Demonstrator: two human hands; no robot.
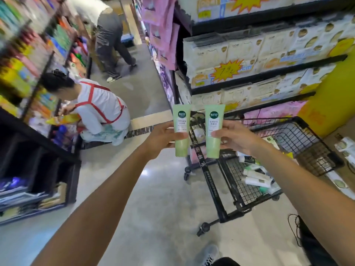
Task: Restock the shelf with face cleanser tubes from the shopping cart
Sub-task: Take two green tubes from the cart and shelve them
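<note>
I hold two light green face cleanser tubes upright, side by side, at chest height over the aisle. My left hand (163, 136) grips the left tube (181, 120) around its lower half. My right hand (233, 137) grips the right tube (214, 120), thumb on its front. Both tubes show white labels and a dark green round logo near the top. Behind and below them stands the black wire shopping cart (299, 139), with several more white and green tubes (257, 175) lying in its basket.
Shelves with cream packages (249, 50) and yellow price stars rise on the right. A crouching person in a white top with red straps (99, 112) works at the left shelf. Another person (111, 39) bends further down the aisle. Dark low shelving (38, 154) stands at left.
</note>
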